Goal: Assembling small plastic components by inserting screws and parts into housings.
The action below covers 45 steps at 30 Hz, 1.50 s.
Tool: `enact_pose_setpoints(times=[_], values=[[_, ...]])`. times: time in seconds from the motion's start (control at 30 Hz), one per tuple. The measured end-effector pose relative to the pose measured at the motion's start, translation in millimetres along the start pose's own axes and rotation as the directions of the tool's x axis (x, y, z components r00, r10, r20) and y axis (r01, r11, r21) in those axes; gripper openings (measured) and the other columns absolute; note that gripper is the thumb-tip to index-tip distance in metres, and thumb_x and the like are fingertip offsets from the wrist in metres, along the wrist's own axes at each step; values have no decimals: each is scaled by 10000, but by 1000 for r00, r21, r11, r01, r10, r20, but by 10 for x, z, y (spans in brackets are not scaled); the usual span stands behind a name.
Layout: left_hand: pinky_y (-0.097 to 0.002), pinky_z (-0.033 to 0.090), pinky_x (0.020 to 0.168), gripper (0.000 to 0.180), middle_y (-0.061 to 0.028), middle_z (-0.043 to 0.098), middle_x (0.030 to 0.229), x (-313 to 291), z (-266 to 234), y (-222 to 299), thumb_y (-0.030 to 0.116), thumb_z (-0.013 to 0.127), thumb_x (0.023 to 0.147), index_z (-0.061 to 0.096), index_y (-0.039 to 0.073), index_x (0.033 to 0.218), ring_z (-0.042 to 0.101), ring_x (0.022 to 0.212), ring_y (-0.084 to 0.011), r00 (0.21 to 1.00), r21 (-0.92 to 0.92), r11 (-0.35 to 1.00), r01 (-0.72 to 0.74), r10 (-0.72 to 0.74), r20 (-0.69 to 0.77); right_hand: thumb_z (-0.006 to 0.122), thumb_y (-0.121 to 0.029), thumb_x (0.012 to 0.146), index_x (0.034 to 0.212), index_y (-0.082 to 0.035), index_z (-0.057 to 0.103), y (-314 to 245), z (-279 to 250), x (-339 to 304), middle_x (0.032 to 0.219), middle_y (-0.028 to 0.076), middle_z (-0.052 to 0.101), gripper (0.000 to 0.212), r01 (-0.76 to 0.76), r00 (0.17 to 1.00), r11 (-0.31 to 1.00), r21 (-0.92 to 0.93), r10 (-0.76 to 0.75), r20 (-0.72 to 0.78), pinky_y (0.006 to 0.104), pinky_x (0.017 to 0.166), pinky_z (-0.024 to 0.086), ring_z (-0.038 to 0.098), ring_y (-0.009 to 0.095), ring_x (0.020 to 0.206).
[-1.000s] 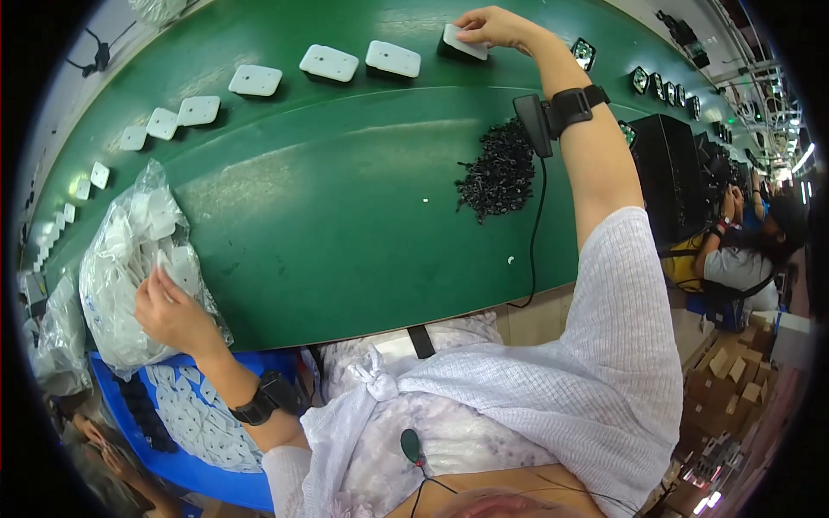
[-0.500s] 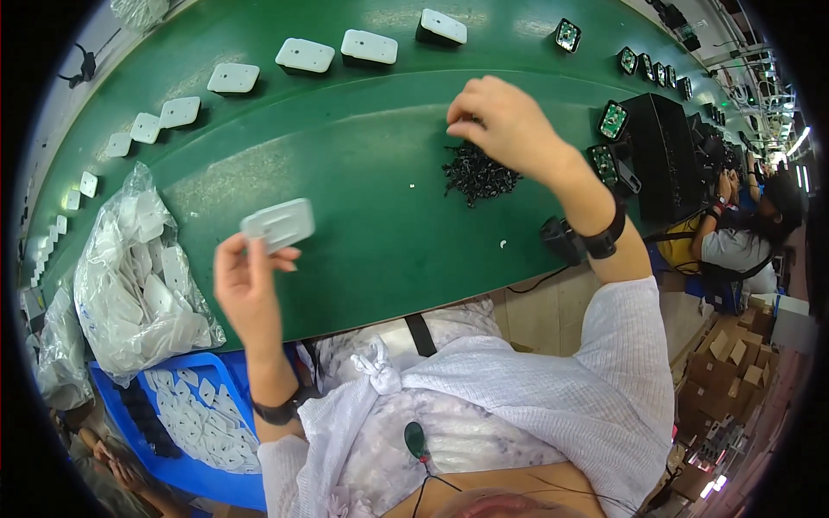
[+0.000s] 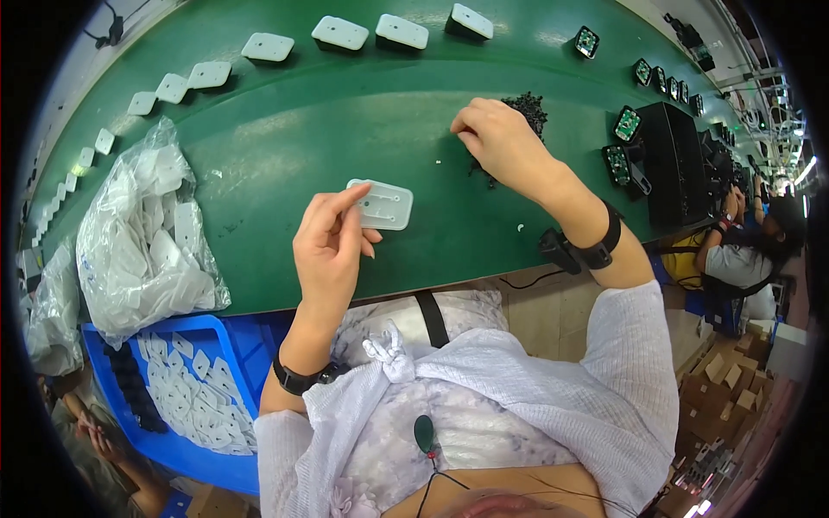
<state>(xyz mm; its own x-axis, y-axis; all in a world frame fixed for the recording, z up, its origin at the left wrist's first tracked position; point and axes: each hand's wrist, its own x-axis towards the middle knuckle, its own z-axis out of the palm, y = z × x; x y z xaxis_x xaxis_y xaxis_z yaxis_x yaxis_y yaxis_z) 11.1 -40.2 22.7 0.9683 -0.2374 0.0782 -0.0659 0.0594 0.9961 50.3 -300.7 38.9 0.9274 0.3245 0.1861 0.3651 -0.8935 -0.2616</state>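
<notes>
My left hand point(image 3: 326, 237) grips a white plastic cover point(image 3: 389, 209) between thumb and fingers. The cover is rectangular with rounded corners, and a recessed face with small holes shows. To its right, my right hand point(image 3: 501, 142) hangs over the table with thumb and fingertips pinched together. Whatever those fingers may hold is too small or hidden to make out. Beyond and partly beneath that hand lies a heap of small black parts point(image 3: 531, 110), partly covered by it.
A clear bag of white covers point(image 3: 142, 250) sits at the left edge, above a blue bin point(image 3: 246, 354) of white pieces. White-topped units point(image 3: 339, 33) line the table's far side. Black housings with green boards point(image 3: 617, 164) stand right, beside a black box point(image 3: 673, 164). A co-worker point(image 3: 743, 250) sits beyond.
My left hand has moved right with the cover, whose recessed face is now turned up. My right hand has come slightly nearer me, off the heap's far side. The whole view has shifted a little.
</notes>
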Motion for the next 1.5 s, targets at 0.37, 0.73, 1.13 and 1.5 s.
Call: enact_pose_setpoints(times=[0.37, 0.73, 1.13, 1.5], values=[[-229, 478, 514, 119, -80, 577, 871, -20, 135, 111, -23, 641, 839, 640, -2, 956, 595, 606, -125, 988, 195, 970, -147, 154, -25, 676, -37, 853, 936, 0, 637, -973, 112, -176, 887, 10, 613, 98, -254, 926, 79, 964, 308, 219, 210, 743, 468, 573, 72, 826], [-217, 484, 533, 134, -76, 577, 895, -142, 9, 97, -41, 557, 900, 599, -29, 1027, 619, 665, -117, 997, -42, 997, 61, -59, 47, 722, 8, 734, 857, -51, 646, -1018, 159, -202, 788, 83, 610, 157, 279, 883, 893, 354, -94, -459, 291, 537, 424, 545, 226, 641], [-291, 554, 784, 128, -107, 589, 1012, -113, -31, 115, -42, 529, 922, 547, -72, 1044, 662, 825, -178, 978, -310, 928, 205, -208, 24, 712, -41, 793, 791, -30, 628, -1189, 215, -210, 752, 23, 579, 85, -53, 937, 676, 735, 288, -198, 212, 472, 306, 435, 59, 573], [-278, 555, 790, 62, -96, 526, 1019, -131, 8, 64, -59, 569, 890, 567, -60, 951, 621, 878, -173, 998, -192, 980, -54, 45, -51, 687, -26, 825, 782, -6, 596, -1257, 342, -210, 772, 6, 583, 103, -166, 909, 476, 864, 413, -53, 207, 483, 339, 445, 32, 589]])
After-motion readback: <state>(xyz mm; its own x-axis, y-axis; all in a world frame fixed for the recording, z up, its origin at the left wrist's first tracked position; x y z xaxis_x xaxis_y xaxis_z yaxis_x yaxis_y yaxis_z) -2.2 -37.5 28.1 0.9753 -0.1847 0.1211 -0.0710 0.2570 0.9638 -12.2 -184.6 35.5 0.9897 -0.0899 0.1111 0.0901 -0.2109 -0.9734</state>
